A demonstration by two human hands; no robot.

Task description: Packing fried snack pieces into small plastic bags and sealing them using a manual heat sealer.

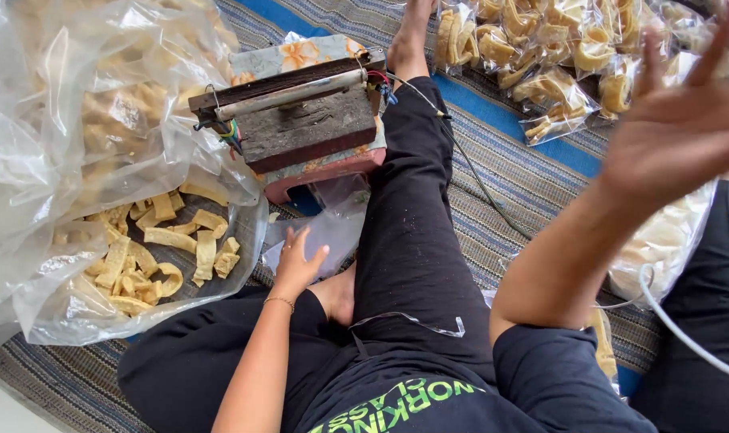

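- Two bare hands show in the head view, well apart: the left hand (299,265) low in the middle of the frame, the right hand (685,120) raised at the upper right edge.
- Left hand, a thin bracelet at its wrist, has its fingers spread and loose, lying on a small clear plastic bag (332,228) that rests on the mat beside the person's black trouser leg (405,216); it grips nothing firmly.
- Right hand is blurred, palm open and fingers splayed, holding nothing.
- Just above the small bag, at upper centre, stands a wooden sealing press (300,112) with a metal bar along its top, on a pink base; a dark cable (477,180) runs from it across the striped mat (533,172).
- At left, a large clear sack (76,160) lies open, with pale yellow strip crackers (160,248) spilling toward its mouth.
- Along the upper right, many small filled packets (557,56) of the same crackers lie in a pile on the mat.
- A bare foot (409,40) reaches the top edge.
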